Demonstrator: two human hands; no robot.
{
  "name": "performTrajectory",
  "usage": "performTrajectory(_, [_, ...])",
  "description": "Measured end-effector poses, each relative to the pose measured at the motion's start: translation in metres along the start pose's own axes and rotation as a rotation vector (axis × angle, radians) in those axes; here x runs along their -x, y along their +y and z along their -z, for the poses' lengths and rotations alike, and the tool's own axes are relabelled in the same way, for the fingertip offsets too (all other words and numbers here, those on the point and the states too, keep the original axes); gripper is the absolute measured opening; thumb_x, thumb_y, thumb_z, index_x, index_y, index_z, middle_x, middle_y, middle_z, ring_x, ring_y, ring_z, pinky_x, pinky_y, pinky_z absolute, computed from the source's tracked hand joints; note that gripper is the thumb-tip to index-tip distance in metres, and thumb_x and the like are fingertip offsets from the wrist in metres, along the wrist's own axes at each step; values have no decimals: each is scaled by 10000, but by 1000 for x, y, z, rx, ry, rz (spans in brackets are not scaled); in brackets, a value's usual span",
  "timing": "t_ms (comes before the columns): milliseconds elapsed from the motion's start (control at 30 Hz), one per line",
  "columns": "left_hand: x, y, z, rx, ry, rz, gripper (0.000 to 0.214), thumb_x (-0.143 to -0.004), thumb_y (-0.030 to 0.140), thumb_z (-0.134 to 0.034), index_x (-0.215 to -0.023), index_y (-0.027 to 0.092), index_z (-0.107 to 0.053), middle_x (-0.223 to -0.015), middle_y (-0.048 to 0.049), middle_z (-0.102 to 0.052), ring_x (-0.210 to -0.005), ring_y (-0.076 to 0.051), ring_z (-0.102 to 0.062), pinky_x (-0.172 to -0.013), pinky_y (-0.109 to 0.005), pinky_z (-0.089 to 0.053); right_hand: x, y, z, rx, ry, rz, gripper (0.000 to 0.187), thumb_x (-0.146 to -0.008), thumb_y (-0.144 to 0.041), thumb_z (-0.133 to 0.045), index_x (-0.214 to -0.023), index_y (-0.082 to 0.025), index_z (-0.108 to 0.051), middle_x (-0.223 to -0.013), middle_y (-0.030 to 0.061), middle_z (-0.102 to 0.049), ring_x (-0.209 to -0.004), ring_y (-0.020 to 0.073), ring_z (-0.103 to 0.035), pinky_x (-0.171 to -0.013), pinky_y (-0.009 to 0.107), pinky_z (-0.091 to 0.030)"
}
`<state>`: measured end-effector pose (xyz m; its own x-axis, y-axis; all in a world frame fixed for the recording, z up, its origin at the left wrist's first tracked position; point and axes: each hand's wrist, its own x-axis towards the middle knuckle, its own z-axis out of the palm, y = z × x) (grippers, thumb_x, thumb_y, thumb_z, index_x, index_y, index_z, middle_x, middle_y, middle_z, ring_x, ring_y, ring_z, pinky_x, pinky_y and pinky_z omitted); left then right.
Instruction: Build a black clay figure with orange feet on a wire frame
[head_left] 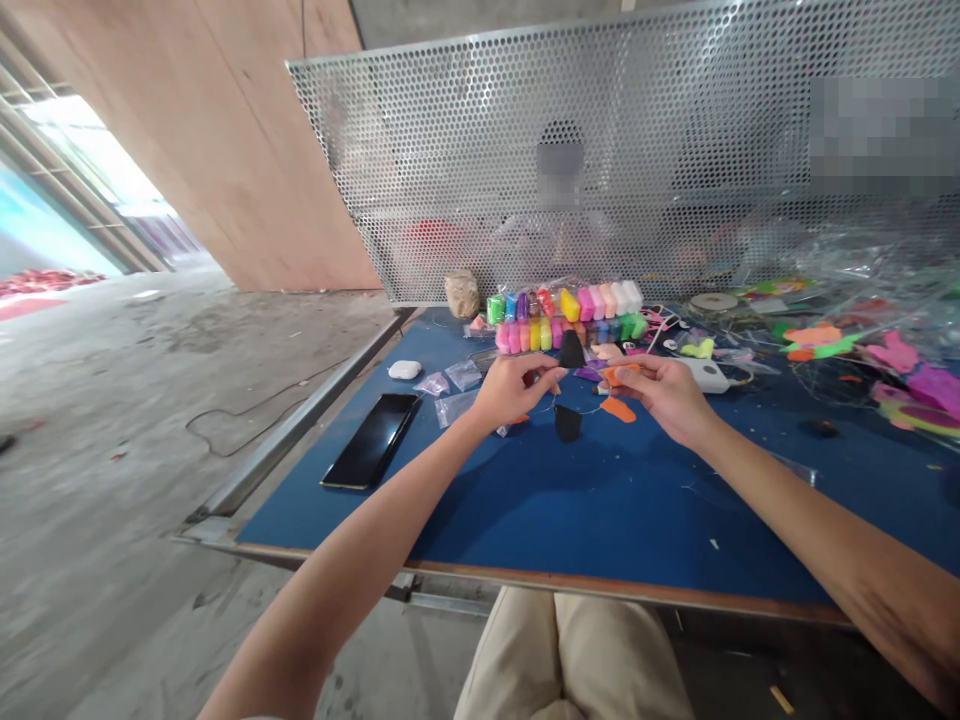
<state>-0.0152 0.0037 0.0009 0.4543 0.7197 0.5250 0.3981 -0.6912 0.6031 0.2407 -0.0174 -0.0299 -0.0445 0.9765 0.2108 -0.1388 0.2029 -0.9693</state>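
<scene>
My left hand [514,390] is closed in a pinch, its fingertips at a thin string beside a black cut-out piece [571,349]. Opposite it, my right hand [673,396] pinches an orange cut-out piece [621,376] between thumb and fingers. Below the hands, another black piece [568,424] and another orange piece [618,411] hang on or lie along the same thin pale string. A bit of orange also shows under my left hand. The exact grip of the left fingertips is partly hidden.
On the blue table [480,530] lie a black phone [371,441], a white earbud case [404,370] and small clear bags [454,408]. Behind stand rows of colourful clay packs [566,305], a stone [463,294] and a perforated metal panel [465,150]. Foam shapes and plastic clutter the right.
</scene>
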Motion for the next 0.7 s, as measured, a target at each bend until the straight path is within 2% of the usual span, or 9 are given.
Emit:
performTrajectory(67, [-1, 0, 1, 179, 8, 73, 399, -957, 499, -571, -1128, 157, -683, -826, -59, -770, -593, -118, -595, -604, -242, -454, -2, 2, 2, -28, 59, 29, 354, -715, -408, -876, -992, -214, -772, -928, 60, -780, -798, 205, -737, -808, 386, -625])
performTrajectory(133, [-3, -1, 2, 377, 1, 132, 455, -958, 509, -567, -1220, 142, -635, -920, -88, -779, -675, -129, -636, -660, -255, -500, -5, 4, 4, -62, 100, 47, 353, -724, -417, -870, -1006, -231, -769, -947, 47, -776, -786, 181, -723, -808, 364, -621])
performTrajectory(233, [-4, -3, 2, 548, -51, 152, 432, -919, 487, -643, -1177, 141, -653, -1027, -113, -773, -843, -155, -693, -823, -300, -545, -7, 8, 6, -112, 136, 37, 333, -720, -415, -874, -991, -249, -773, -950, 29, -766, -802, 167, -716, -797, 330, -619])
performTrajectory(300, [-4, -5, 1, 572, -87, 162, 420, -880, 476, -703, -1118, 132, -677, -1042, -126, -766, -885, -173, -715, -861, -316, -559, -8, 9, 6, -134, 145, 20, 322, -718, -410, -876, -982, -254, -776, -958, 22, -763, -815, 160, -714, -792, 310, -618])
performTrajectory(367, [-4, -6, -1, 583, -97, 211, 429, -904, 512, -662, -1083, 122, -679, -1041, -137, -759, -816, -174, -733, -806, -318, -592, -7, 8, 5, -134, 123, 7, 334, -728, -412, -870, -1008, -255, -778, -968, 22, -764, -817, 153, -710, -791, 299, -614])
performTrajectory(500, [-5, -8, -2, 639, -46, 362, 501, -975, 592, -492, -1132, 131, -611, -1068, -145, -753, -658, -163, -732, -638, -294, -620, -6, 4, 6, -97, 50, -16, 336, -753, -433, -849, -1015, -233, -784, -928, 35, -766, -758, 149, -696, -745, 301, -605])
performTrajectory(600, [-6, -9, 0, 673, -26, 425, 485, -972, 595, -494, -1144, 151, -585, -1097, -132, -750, -631, -170, -729, -606, -306, -631, -6, 3, 10, -65, 30, -54, 304, -775, -481, -820, -902, -207, -789, -868, 57, -770, -747, 178, -708, -709, 320, -598])
performTrajectory(700, [-6, -9, 1, 670, -16, 435, 458, -970, 582, -505, -1122, 157, -584, -1079, -117, -751, -583, -179, -715, -558, -332, -628, -7, 6, 14, 27, -3, -89, 357, -799, -534, -781, -866, -183, -790, -833, 86, -775, -722, 200, -717, -664, 327, -589])
